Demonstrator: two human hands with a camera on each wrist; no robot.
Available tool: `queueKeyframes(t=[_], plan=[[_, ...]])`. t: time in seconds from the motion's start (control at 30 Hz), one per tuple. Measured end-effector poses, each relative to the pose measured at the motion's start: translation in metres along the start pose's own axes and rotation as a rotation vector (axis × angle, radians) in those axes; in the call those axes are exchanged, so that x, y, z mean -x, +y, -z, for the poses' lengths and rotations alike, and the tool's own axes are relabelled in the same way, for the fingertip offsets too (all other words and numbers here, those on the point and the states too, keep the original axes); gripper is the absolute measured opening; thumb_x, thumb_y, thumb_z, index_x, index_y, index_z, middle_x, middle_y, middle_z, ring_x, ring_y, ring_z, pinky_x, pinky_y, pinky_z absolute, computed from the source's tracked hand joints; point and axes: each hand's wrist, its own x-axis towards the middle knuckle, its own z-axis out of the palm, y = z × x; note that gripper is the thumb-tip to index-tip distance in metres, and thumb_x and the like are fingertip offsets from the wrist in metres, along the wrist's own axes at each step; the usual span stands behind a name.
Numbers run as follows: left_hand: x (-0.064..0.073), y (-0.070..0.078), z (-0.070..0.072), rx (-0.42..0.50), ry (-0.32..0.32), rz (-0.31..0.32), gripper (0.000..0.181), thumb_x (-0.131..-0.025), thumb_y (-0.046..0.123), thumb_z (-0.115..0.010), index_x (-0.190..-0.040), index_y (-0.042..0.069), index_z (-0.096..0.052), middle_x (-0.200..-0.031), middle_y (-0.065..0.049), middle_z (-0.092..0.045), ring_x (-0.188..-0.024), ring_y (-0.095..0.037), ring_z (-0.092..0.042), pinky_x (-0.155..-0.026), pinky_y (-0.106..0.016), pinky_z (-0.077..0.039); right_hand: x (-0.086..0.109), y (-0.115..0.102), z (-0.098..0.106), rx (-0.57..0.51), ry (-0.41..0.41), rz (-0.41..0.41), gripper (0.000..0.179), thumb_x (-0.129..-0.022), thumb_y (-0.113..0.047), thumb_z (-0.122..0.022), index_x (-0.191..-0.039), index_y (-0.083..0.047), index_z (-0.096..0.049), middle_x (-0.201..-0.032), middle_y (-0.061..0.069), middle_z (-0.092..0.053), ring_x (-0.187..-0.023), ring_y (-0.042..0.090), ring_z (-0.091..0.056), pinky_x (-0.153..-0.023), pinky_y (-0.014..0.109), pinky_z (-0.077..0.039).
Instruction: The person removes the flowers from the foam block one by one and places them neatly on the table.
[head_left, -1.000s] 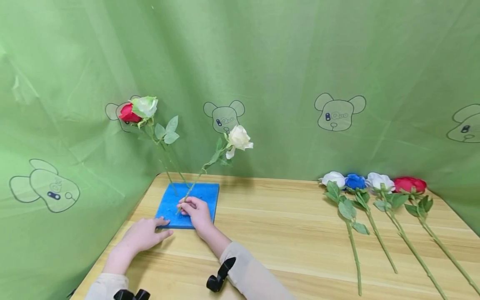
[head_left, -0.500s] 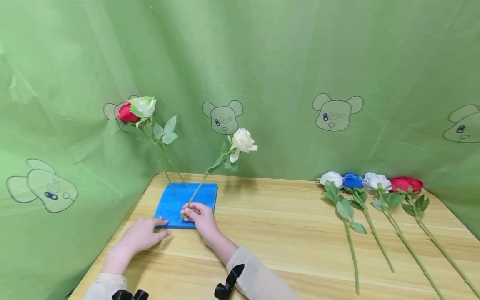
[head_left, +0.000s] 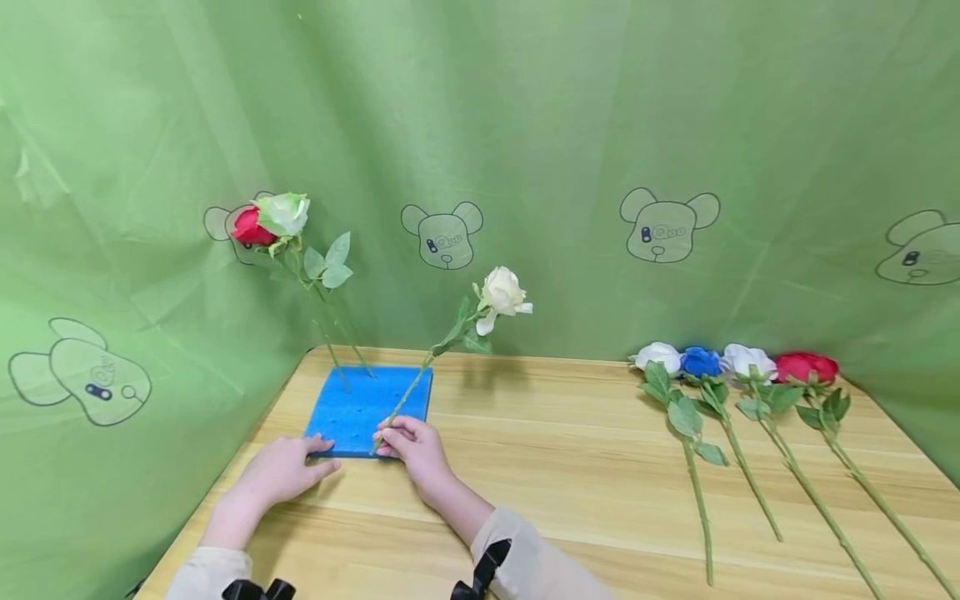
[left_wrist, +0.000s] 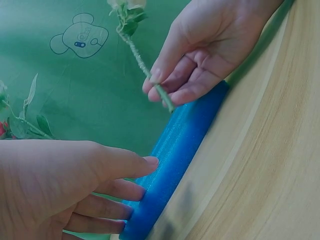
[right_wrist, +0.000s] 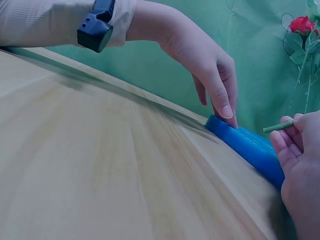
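Note:
My right hand [head_left: 422,454] pinches a cream-white artificial rose [head_left: 502,292] low on its stem [left_wrist: 137,54]. The rose leans to the right, and the cut stem end [right_wrist: 275,127] sticks out free below the fingertips, near the right front corner of a blue foam board [head_left: 348,412]. My left hand [head_left: 281,471] rests on the board's front left corner, fingers fairly straight. Small holes dot the board's top. A red rose [head_left: 251,227] and a white-green rose [head_left: 285,214] stand in its back left part, stems tilted left.
On the right of the wooden table [head_left: 540,450] lie a white rose [head_left: 658,357], a blue rose [head_left: 701,362], another white rose [head_left: 748,362] and a red rose [head_left: 806,367], side by side, stems toward me. A green curtain [head_left: 555,125] hangs behind.
My right hand has moved toward me and to the right with the cream-white rose, from over the board's middle to its front right corner. The left hand has stayed at the board's corner.

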Motion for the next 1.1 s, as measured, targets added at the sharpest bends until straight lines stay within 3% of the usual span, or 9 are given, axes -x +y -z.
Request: queueKeyframes(t=[0.23, 0.53, 0.77, 1.1], plan=[[0.001, 0.001, 0.0, 0.005, -0.004, -0.004, 0.05, -0.09, 0.048, -0.064, -0.126, 0.013, -0.066, -0.133, -0.022, -0.06, -0.122, -0.047, -0.056, -0.099, -0.062, -0.046, 0.01, -0.003, 0.01, -0.012, 0.032, -0.012, 0.028, -0.095, -0.004, -0.059, -0.113, 0.017, -0.058, -0.112, 0.034, -0.065, -0.09, 0.016, -0.07, -0.079, 0.025, -0.061], [0.003, 0.0, -0.001, 0.012, -0.003, -0.001, 0.049, -0.091, 0.047, -0.063, -0.126, 0.013, -0.066, -0.133, -0.02, -0.06, -0.124, -0.047, -0.055, -0.101, -0.061, -0.045, 0.025, -0.009, 0.034, -0.054, 0.066, -0.03, 0.027, -0.094, -0.006, -0.062, -0.111, 0.015, -0.059, -0.1, 0.013, -0.072, -0.084, 0.009, -0.069, -0.079, 0.027, -0.061], [0.003, 0.001, 0.001, 0.003, -0.006, -0.005, 0.051, -0.09, 0.049, -0.063, -0.125, 0.013, -0.066, -0.133, -0.021, -0.06, -0.123, -0.048, -0.054, -0.1, -0.062, -0.045, 0.041, -0.017, 0.053, -0.064, 0.085, -0.053, 0.031, -0.093, -0.005, -0.062, -0.113, 0.018, -0.055, -0.11, 0.022, -0.069, -0.088, 0.011, -0.07, -0.08, 0.025, -0.06], [0.003, 0.003, 0.002, 0.004, -0.001, -0.011, 0.05, -0.09, 0.048, -0.064, -0.125, 0.013, -0.067, -0.132, -0.022, -0.061, -0.121, -0.048, -0.055, -0.099, -0.063, -0.046, 0.065, -0.034, 0.084, -0.062, 0.121, -0.115, 0.026, -0.093, -0.002, -0.061, -0.112, 0.016, -0.056, -0.107, 0.011, -0.068, -0.088, 0.013, -0.069, -0.081, 0.025, -0.06]])
